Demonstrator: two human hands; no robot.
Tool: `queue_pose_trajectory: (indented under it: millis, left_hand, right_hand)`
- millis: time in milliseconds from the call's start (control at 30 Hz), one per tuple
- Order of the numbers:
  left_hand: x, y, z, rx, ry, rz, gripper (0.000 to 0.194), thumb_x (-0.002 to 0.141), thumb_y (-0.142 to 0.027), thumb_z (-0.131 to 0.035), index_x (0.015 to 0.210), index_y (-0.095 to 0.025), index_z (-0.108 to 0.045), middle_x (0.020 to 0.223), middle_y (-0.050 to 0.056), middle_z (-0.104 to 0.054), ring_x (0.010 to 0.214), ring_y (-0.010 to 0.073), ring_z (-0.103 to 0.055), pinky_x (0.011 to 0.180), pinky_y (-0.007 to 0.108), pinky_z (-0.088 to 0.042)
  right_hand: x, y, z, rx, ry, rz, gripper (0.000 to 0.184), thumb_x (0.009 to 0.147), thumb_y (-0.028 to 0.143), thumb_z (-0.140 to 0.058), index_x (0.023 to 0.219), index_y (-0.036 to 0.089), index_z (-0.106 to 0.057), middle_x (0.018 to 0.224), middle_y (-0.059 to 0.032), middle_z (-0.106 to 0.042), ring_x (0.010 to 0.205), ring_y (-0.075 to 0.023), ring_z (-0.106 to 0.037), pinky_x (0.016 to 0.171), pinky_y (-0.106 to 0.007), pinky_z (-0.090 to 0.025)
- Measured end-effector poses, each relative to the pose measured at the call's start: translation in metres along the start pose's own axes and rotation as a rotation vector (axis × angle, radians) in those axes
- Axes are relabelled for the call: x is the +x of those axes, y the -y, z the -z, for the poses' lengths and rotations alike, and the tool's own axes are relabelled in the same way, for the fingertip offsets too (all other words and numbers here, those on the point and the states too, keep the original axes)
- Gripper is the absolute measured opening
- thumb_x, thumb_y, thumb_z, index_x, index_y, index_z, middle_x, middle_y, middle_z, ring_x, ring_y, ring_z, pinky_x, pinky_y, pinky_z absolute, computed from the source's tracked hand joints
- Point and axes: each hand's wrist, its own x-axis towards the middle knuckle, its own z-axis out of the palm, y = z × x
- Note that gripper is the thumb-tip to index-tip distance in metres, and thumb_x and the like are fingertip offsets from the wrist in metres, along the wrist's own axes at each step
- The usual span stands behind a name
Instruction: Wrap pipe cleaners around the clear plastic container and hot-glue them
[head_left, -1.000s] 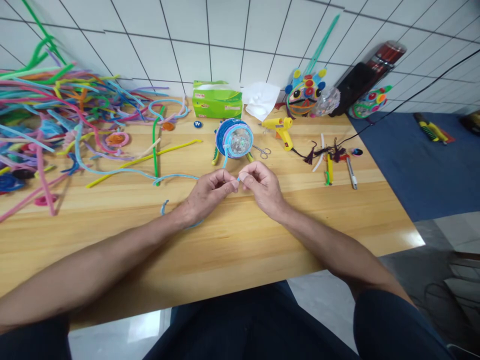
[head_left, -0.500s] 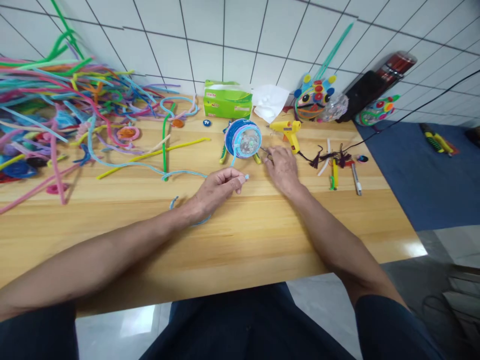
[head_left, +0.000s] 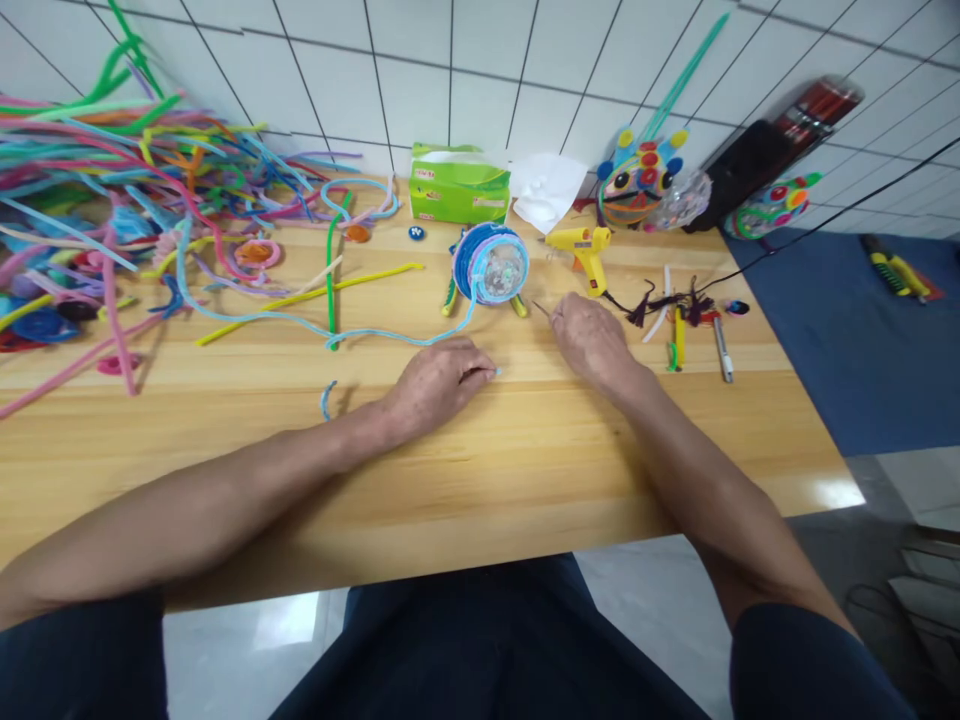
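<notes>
My left hand (head_left: 441, 385) is closed in a pinch, with the pale blue tip of a pipe cleaner (head_left: 498, 371) poking out past its fingertips. A curved blue piece (head_left: 326, 400) lies beside my left forearm; whether it joins that tip is hidden. My right hand (head_left: 592, 335) is closed around a thin, dark, pointed tool (head_left: 541, 308), mostly covered by the fingers. Between and beyond both hands stands a round body wound in blue and lilac pipe cleaner (head_left: 480, 262), with a clear front and yellow-green feet. From it a long light blue pipe cleaner (head_left: 375, 333) runs left.
A pile of coloured pipe cleaners (head_left: 112, 200) fills the left. Behind are a green tissue pack (head_left: 457, 190), a yellow glue gun (head_left: 583, 255), and a decorated animal figure (head_left: 637, 185). A cutter (head_left: 724, 350) and dark tassels (head_left: 667, 310) lie at right.
My left hand has come down slightly, leaving the long light blue strand in fuller view. My right hand has drawn right, away from the wound body, showing more of the pointed tool.
</notes>
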Motion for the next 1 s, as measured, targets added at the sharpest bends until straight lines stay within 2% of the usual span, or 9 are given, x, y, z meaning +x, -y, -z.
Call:
queue_pose_trajectory:
  millis: [100, 200, 367, 500, 667, 900, 1000]
  left_hand:
    - [-0.002, 0.0, 0.0, 0.137, 0.024, 0.002, 0.015, 0.109, -0.008, -0.076, 0.108, -0.017, -0.088, 0.105, 0.008, -0.089, 0.1, 0.0238, -0.083, 0.092, 0.033, -0.06]
    - [-0.003, -0.001, 0.0, 0.238, 0.028, -0.008, 0.016, 0.111, -0.009, -0.075, 0.106, -0.016, -0.088, 0.106, 0.009, -0.088, 0.101, 0.0252, -0.084, 0.09, 0.034, -0.062]
    - [-0.004, -0.004, 0.002, 0.385, 0.075, -0.002, 0.022, 0.117, -0.018, -0.071, 0.102, -0.014, -0.087, 0.105, 0.011, -0.084, 0.1, 0.0274, -0.083, 0.084, 0.035, -0.062]
    - [-0.004, -0.007, 0.003, 0.418, 0.074, -0.017, 0.026, 0.118, -0.017, -0.068, 0.098, -0.015, -0.085, 0.1, 0.01, -0.082, 0.095, 0.0258, -0.081, 0.08, 0.034, -0.06]
    - [-0.006, -0.008, 0.002, 0.456, 0.056, -0.042, 0.027, 0.118, -0.018, -0.066, 0.098, -0.015, -0.084, 0.099, 0.009, -0.081, 0.092, 0.0258, -0.081, 0.077, 0.034, -0.059]
    - [-0.006, -0.008, 0.0, 0.47, 0.07, -0.036, 0.031, 0.119, -0.019, -0.06, 0.099, -0.016, -0.083, 0.1, 0.01, -0.081, 0.093, 0.0262, -0.081, 0.077, 0.035, -0.059]
    - [-0.006, -0.008, 0.001, 0.467, 0.097, -0.026, 0.034, 0.12, -0.02, -0.057, 0.099, -0.016, -0.083, 0.101, 0.011, -0.081, 0.093, 0.0254, -0.079, 0.079, 0.035, -0.058]
  right_hand:
    - [-0.026, 0.001, 0.003, 0.091, 0.027, 0.13, 0.02, 0.115, 0.022, -0.06, 0.117, 0.018, -0.079, 0.119, -0.0201, -0.09, 0.108, -0.0355, -0.083, 0.091, -0.043, -0.058]
    - [-0.057, 0.003, -0.006, 0.157, -0.031, 0.273, 0.016, 0.112, 0.023, -0.062, 0.113, 0.021, -0.077, 0.113, -0.0165, -0.089, 0.105, -0.034, -0.083, 0.092, -0.043, -0.059]
    - [-0.093, 0.005, -0.032, 0.244, -0.178, 0.503, 0.028, 0.112, 0.017, -0.055, 0.127, 0.019, -0.078, 0.109, -0.0127, -0.09, 0.097, -0.0289, -0.084, 0.085, -0.04, -0.062]
    - [-0.098, 0.007, -0.038, 0.232, -0.221, 0.609, 0.033, 0.117, 0.015, -0.052, 0.132, 0.019, -0.08, 0.111, -0.0125, -0.091, 0.097, -0.0281, -0.086, 0.085, -0.039, -0.064]
    - [-0.095, 0.011, -0.038, 0.213, -0.258, 0.65, 0.031, 0.117, 0.012, -0.054, 0.123, 0.016, -0.084, 0.105, -0.0132, -0.09, 0.095, -0.0295, -0.086, 0.085, -0.04, -0.065]
    - [-0.089, 0.01, -0.038, 0.215, -0.285, 0.712, 0.031, 0.111, 0.008, -0.056, 0.117, 0.018, -0.085, 0.094, -0.0075, -0.086, 0.082, -0.0234, -0.079, 0.073, -0.036, -0.055]
    - [-0.091, 0.013, -0.038, 0.181, -0.242, 0.691, 0.031, 0.112, 0.01, -0.056, 0.116, 0.021, -0.085, 0.093, -0.007, -0.085, 0.082, -0.0228, -0.076, 0.072, -0.035, -0.051]
